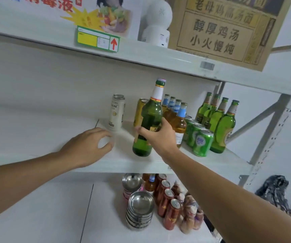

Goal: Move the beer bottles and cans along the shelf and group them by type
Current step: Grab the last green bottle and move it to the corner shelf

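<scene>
My right hand (158,135) grips a tall green beer bottle (150,118) by its body, near the front of the white middle shelf (120,162). My left hand (90,144) hovers over the shelf to the bottle's left, fingers loosely curled, holding nothing. Behind it stand white cans (115,113). A gold can (139,111) stands behind the held bottle. To the right come a row of amber bottles with blue neck labels (176,113), a row of green cans (200,142), and a row of green bottles (223,123) at the far right.
The upper shelf carries a cardboard carton (221,28), a white bottle (157,23) and a price tag (98,39). Below, stacked steel bowls (140,211), red cans (167,202) and small bottles stand. A metal upright (274,130) bounds the shelf on the right.
</scene>
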Available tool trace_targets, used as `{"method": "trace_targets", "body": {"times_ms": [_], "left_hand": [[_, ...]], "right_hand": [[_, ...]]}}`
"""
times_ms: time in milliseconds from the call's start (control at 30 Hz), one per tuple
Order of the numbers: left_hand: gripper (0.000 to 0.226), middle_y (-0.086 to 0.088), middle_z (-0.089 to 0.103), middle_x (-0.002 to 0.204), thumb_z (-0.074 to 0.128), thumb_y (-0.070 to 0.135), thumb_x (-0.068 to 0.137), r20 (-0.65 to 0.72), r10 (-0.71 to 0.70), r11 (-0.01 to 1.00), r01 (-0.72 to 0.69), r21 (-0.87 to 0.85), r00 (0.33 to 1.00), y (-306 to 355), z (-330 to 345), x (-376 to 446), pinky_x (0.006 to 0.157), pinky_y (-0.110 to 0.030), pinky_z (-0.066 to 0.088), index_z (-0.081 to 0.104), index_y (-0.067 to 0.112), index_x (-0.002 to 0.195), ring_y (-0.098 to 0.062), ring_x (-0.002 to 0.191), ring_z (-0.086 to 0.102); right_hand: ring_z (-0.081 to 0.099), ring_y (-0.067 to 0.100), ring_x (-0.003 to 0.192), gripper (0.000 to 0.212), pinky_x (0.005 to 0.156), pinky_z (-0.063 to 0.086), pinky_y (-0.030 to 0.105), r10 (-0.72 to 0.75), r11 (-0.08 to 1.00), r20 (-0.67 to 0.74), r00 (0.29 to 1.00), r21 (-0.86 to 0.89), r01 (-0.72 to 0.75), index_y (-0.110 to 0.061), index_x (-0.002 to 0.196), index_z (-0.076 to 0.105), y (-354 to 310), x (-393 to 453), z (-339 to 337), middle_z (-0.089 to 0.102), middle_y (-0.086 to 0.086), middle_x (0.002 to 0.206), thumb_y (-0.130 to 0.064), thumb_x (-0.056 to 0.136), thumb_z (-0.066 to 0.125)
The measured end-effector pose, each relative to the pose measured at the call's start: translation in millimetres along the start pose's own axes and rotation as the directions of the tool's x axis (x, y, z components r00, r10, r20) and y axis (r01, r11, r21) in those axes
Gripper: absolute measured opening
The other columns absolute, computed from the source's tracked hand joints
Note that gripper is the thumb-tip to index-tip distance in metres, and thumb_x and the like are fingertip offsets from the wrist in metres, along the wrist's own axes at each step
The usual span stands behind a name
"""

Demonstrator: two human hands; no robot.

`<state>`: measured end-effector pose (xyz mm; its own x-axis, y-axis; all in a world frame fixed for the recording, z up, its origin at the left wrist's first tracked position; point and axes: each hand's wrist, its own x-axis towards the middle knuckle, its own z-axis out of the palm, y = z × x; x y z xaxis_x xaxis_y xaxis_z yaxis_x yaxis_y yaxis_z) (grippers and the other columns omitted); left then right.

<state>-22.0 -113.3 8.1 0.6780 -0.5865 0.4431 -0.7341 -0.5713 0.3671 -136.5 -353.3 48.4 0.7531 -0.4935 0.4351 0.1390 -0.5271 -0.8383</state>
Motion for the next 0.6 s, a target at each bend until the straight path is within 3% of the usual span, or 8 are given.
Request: {"method": "trace_targets", "body": {"times_ms": [133,367,467,600], "left_hand": [[0.045,0.029,0.052,0.147,0.053,0.064,0.098,0.025,0.061,0.998,-0.061,0.005,0.998,72,37,-1,0.098,-0.036,0.050,0.058,0.045,0.139,-0.007,0.128,0.057],[0.054,0.017,0.052,0.154,0.051,0.067,0.099,0.076,0.112,0.992,-0.116,0.050,0.991,190,96,15,0.094,-0.036,0.048,0.051,0.042,0.147,-0.012,0.132,0.056],[0.057,0.015,0.055,0.153,0.050,0.068,0.098,0.096,0.107,0.992,-0.113,0.054,0.990,223,119,19,0.091,-0.037,0.049,0.047,0.041,0.148,-0.012,0.131,0.057],[0.062,0.015,0.054,0.154,0.048,0.069,0.098,0.143,0.138,0.985,-0.150,0.079,0.980,247,136,27,0.096,-0.040,0.053,0.042,0.043,0.153,-0.012,0.134,0.056]], "right_hand": [[0.072,0.008,0.104,0.071,0.093,0.064,0.042,0.015,0.999,-0.038,0.999,-0.048,-0.017,-0.032,0.125,0.065,17,-21,-76,0.076,-0.014,0.111,-0.059,0.065,0.092],[0.071,0.016,0.110,0.078,0.097,0.063,0.047,0.068,0.991,-0.142,0.988,-0.107,-0.084,-0.028,0.132,0.062,66,-47,-220,0.074,-0.010,0.117,-0.057,0.067,0.094],[0.072,0.016,0.109,0.078,0.095,0.063,0.047,0.070,0.988,-0.212,0.975,-0.119,-0.097,-0.029,0.133,0.063,93,-54,-272,0.075,-0.009,0.116,-0.057,0.067,0.094],[0.071,0.007,0.099,0.082,0.086,0.065,0.039,0.053,0.979,-0.333,0.941,-0.167,-0.114,-0.037,0.129,0.062,122,-56,-320,0.075,-0.018,0.107,-0.071,0.059,0.088]]}}
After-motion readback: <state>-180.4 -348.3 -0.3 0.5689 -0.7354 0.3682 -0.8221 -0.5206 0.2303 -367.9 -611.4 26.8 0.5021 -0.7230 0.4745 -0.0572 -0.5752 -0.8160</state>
